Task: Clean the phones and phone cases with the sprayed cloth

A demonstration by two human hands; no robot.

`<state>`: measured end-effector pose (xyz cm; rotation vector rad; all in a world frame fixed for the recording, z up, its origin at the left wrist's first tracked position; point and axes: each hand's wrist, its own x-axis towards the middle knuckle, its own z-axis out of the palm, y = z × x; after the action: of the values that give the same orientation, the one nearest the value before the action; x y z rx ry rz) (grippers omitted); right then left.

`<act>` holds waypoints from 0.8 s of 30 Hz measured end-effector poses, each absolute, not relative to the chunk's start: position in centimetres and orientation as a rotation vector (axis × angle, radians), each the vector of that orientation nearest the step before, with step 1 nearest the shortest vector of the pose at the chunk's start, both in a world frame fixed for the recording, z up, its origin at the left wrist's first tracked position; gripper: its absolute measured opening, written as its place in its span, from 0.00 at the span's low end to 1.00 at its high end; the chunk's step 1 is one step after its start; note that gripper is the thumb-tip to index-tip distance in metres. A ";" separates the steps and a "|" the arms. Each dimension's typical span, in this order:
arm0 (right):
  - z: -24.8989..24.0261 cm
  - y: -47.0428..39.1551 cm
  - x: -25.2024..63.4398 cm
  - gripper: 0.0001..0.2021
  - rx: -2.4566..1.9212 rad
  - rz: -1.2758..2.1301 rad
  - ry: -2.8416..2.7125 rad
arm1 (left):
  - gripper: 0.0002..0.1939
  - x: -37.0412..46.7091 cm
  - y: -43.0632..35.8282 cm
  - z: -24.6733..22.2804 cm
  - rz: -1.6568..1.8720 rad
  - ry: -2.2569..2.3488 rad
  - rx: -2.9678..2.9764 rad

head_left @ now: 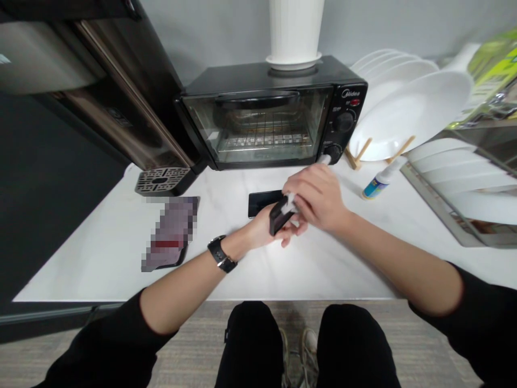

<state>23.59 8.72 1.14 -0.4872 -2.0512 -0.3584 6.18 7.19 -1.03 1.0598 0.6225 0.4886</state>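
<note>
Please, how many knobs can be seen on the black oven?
2: the upper knob below the red light, and the lower knob, just above the right hand.

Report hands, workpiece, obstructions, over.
Left hand holding dark slab. Right hand gripping white wipe against it. Black phone just beyond; spray bottle off right.

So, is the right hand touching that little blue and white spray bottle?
Apart: the head view shows white counter between the right hand and the spray bottle, which stands to the hand's right.
</note>
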 end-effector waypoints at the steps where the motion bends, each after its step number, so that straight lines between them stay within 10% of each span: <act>1: 1.3 9.1 24.0 0.13 -0.601 -0.287 -1.958 | 0.25 6.3 7.2 -1.0 0.456 0.613 1.127; 6: 1.9 9.3 24.5 0.21 -1.054 0.070 -1.513 | 0.40 7.1 6.4 -0.2 0.720 0.780 1.310; 24: 0.1 9.8 24.5 0.30 -1.263 0.260 -1.375 | 0.20 7.1 5.3 1.3 1.081 0.824 0.706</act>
<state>24.51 9.76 0.11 -1.2630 -1.3751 0.2596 7.11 5.27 1.26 0.7064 0.8240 1.0808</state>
